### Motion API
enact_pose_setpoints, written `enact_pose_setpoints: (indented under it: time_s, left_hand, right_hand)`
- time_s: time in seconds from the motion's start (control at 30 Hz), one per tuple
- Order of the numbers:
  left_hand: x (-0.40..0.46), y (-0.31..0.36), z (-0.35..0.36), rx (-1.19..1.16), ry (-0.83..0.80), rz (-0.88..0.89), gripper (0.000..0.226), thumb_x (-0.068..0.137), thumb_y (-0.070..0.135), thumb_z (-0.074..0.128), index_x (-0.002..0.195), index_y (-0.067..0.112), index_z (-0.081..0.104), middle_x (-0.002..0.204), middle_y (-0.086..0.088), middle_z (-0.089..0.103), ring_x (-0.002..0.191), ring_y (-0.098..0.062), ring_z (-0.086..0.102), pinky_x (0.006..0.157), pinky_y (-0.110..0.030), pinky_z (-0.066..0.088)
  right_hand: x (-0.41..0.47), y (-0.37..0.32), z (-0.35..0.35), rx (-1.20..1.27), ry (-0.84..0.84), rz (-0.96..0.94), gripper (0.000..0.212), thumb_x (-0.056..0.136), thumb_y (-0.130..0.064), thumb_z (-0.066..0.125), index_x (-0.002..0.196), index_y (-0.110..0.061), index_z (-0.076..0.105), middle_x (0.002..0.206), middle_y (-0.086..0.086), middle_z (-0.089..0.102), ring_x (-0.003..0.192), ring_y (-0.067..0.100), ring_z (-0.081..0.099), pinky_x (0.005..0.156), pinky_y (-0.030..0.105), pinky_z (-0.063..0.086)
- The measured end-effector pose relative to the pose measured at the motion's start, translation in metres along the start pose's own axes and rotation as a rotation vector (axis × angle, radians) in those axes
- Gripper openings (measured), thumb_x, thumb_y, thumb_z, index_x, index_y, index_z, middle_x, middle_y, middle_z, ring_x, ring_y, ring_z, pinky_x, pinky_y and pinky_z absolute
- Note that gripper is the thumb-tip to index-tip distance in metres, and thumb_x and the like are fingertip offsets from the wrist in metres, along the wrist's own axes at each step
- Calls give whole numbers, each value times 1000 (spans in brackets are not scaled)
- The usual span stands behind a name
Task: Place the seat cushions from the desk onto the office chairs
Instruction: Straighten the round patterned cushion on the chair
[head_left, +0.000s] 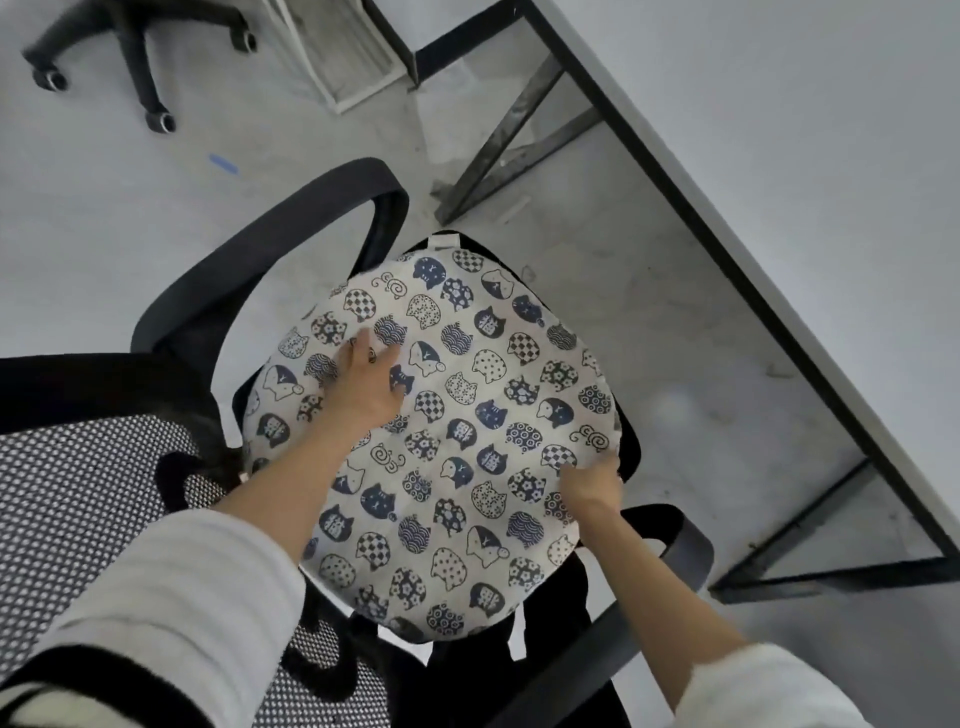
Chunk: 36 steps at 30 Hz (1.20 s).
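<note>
A white seat cushion (467, 415) printed with dark blue cat faces lies on the seat of a black office chair (249, 260). My left hand (366, 387) presses flat on the cushion's upper left part, fingers spread. My right hand (592, 483) pinches the cushion's right edge with curled fingers. The chair's mesh backrest (88, 499) is at the lower left, and its armrests curve along both sides of the cushion.
A white desk (810, 156) with a dark metal frame runs diagonally along the right side. The wheeled base of another chair (135, 57) stands on the grey floor at the top left. A white frame-like object (337, 52) leans near the top centre.
</note>
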<state>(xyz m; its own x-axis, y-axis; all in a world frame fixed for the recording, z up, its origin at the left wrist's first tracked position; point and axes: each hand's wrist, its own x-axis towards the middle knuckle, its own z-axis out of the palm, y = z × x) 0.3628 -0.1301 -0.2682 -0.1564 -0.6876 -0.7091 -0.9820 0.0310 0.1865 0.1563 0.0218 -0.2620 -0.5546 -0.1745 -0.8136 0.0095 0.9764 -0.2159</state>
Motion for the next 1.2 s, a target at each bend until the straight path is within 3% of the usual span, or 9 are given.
enact_pose_setpoints:
  time_s: [0.07, 0.17, 0.33, 0.43, 0.63, 0.77, 0.87, 0.97, 1.2]
  left_hand:
    - [-16, -2, 20, 27, -44, -12, 78, 90, 42, 53, 148, 35, 2, 154, -2, -25, 143, -29, -19, 111, -64, 9]
    - [-36, 1, 50, 122, -107, -36, 97, 81, 61, 55, 146, 38, -13, 150, -5, -36, 140, -33, -26, 106, -69, 6]
    - [-63, -7, 100, 251, -113, -12, 117, 67, 80, 48, 136, 36, -35, 143, -8, -44, 136, -33, -32, 103, -70, -3]
    - [-61, -19, 109, 224, -73, 35, 115, 67, 77, 50, 138, 37, -31, 146, -5, -40, 133, -28, -34, 104, -69, -7]
    - [-49, -30, 86, 100, 176, 33, 78, 90, 47, 49, 150, 26, 3, 158, -6, -9, 146, -25, -9, 109, -68, 4]
    - [-10, -41, 42, 55, 325, -58, 67, 96, 39, 40, 150, 25, 1, 158, -10, -6, 145, -31, -6, 108, -70, 7]
    - [23, -47, 8, -85, 372, -220, 61, 99, 31, 36, 149, 18, 5, 156, -16, 11, 144, -35, 9, 107, -70, 8]
    - [43, -47, -12, -214, 374, -368, 43, 97, 19, 37, 138, 6, 33, 139, -20, 37, 132, -37, 31, 107, -67, 14]
    - [49, -37, -23, -250, 612, -254, 36, 89, -1, 42, 124, -1, 49, 125, -23, 46, 119, -37, 43, 94, -48, 43]
  right_hand:
    - [1, -7, -2, -155, 5, -219, 69, 92, -15, 50, 149, -17, 11, 157, 13, 8, 141, 34, 21, 111, 45, 34]
    - [6, -18, -1, -653, 15, -490, 82, 91, -28, 55, 150, -32, -2, 158, 5, -17, 146, 31, -14, 119, 51, 13]
    - [20, -19, 3, -1019, -72, -579, 103, 80, -42, 66, 146, -41, -14, 153, 2, -33, 142, 33, -25, 114, 59, 12]
    - [24, -9, 3, -967, -31, -647, 101, 79, -48, 67, 148, -37, -6, 157, 2, -23, 145, 32, -17, 112, 58, 19]
    - [35, -23, -2, -880, 218, -731, 57, 93, -48, 42, 139, -15, 31, 155, 9, 20, 144, 29, 12, 108, 58, 23]
    - [47, -59, 1, -756, 176, -739, 75, 91, -51, 46, 148, -14, 13, 158, 10, 8, 146, 33, 6, 110, 60, 22]
    - [57, -76, 5, -689, 74, -629, 85, 90, -55, 46, 150, -18, 0, 159, 8, 4, 146, 32, 5, 111, 58, 20]
    - [64, -81, 7, -708, 84, -567, 89, 87, -58, 48, 150, -15, 3, 153, 13, 20, 140, 34, 21, 106, 54, 29]
    - [53, -75, 9, -692, 169, -550, 83, 89, -51, 51, 148, -12, 8, 147, 19, 26, 132, 36, 27, 100, 54, 34]
